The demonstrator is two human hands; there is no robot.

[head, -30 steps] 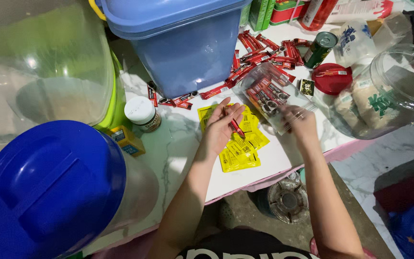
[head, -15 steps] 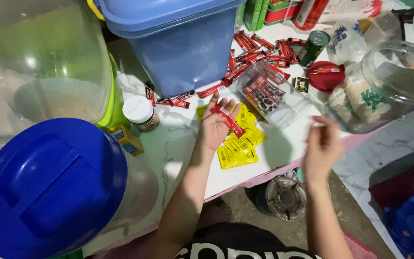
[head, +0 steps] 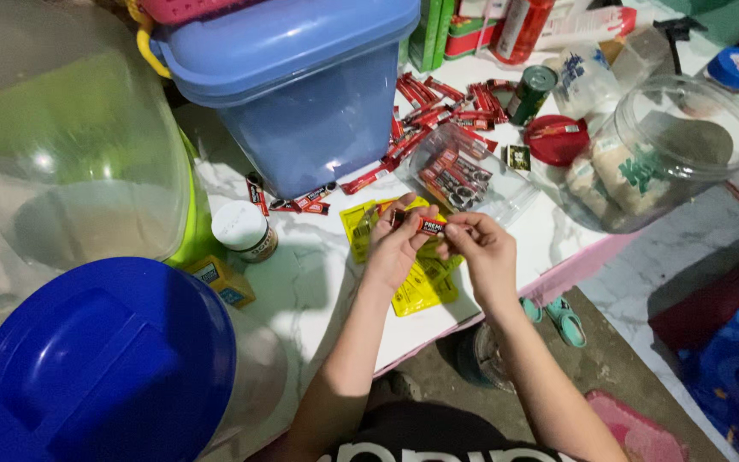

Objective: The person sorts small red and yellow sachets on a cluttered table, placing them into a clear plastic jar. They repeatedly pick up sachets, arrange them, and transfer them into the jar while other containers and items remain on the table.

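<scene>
1. White marbled tabletop (head: 301, 282) with a pink edge, crowded with tubs and jars; bare concrete floor below, with teal sandals (head: 558, 315) beside it.
2. Changed within the last second: right hand (head: 482, 250), half a second ago empty and hanging off the near table edge, now brought in to meet the left hand (head: 397, 244) over the table.
3. Red stick sachet (head: 421, 225), earlier pinched in the left hand alone, now held level between both hands, fingertips of each closed on one end, just above the yellow sachets (head: 421, 287).
4. Judged from that: sachet taken out of the loose lot and now being handled two-handed, not set down anywhere.
5. Clear plastic bag (head: 464, 175), let go by the right hand, lying just beyond the hands with red and dark sachets inside.
6. Loose red sachets (head: 438, 107) scattered farther back, a few more at the foot of the blue bin (head: 310, 94).
7. Right side: red lid (head: 556, 139) flat on the table, green can (head: 530, 92) upright behind it, big clear jar (head: 669, 145) on its side with pale green-printed packets inside.
8. Left side: white-capped small jar (head: 244, 231), small yellow box (head: 226, 281), large blue lid (head: 100, 364) nearest.
</scene>
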